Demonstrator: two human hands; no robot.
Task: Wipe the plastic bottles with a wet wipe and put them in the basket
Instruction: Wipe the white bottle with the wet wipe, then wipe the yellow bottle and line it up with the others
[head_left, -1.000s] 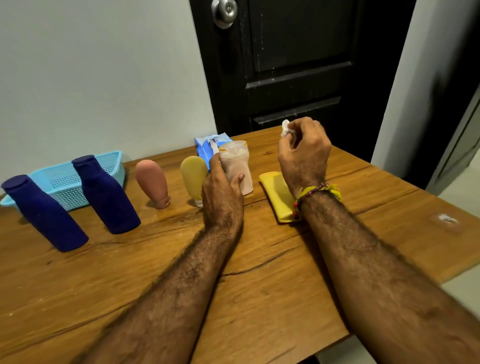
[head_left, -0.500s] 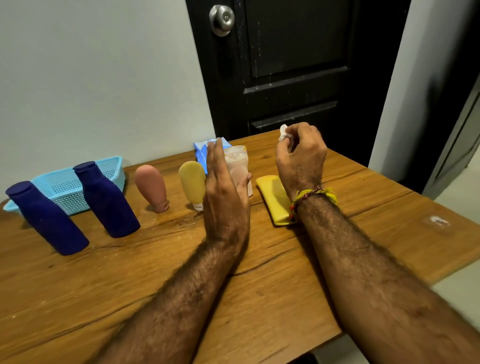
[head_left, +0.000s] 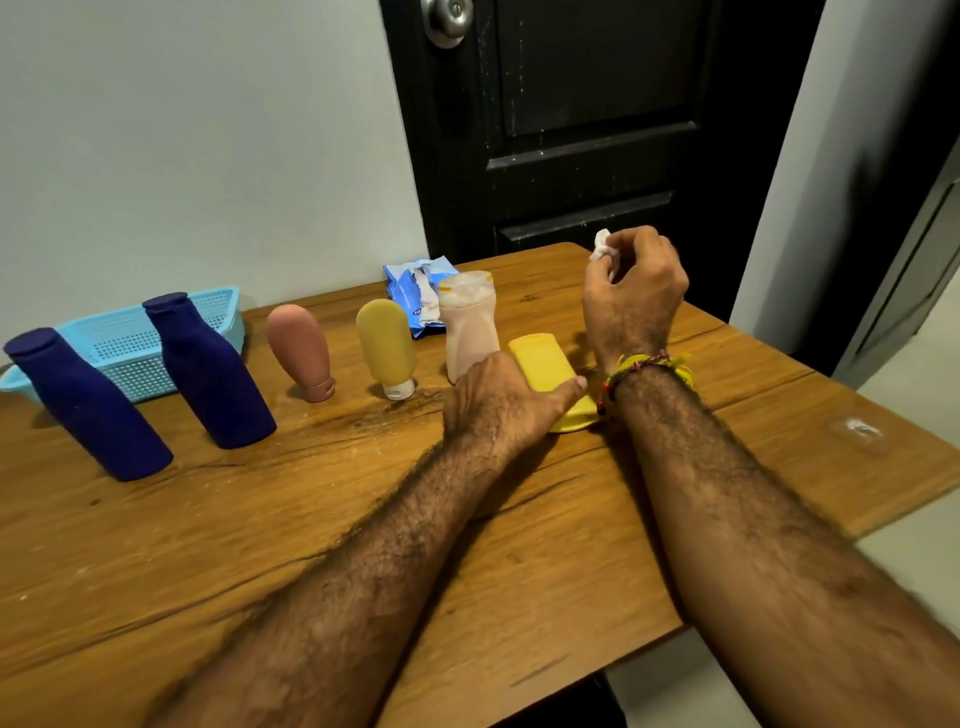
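Left hand (head_left: 498, 400) dropped onto yellow bottle (head_left: 545, 364); right hand (head_left: 631, 301) pinches wipe (head_left: 601, 244).

Table (head_left: 519, 597) carries 6 bottles in a row running 9 to 3 o'clock. Far-left bottle (head_left: 88, 410) at 9, upright, in front of basket (head_left: 130, 338). 2nd bottle (head_left: 213, 374) just right, also in front of basket. 3rd bottle (head_left: 301, 348), cap down. 4th bottle (head_left: 387, 345), cap down. 5th bottle (head_left: 467, 322) upright, wipe pack (head_left: 418, 296) behind it at 12. 6th bottle (head_left: 543, 364) lies flat at 3 o'clock of 5th. Basket sits at back-left table edge.
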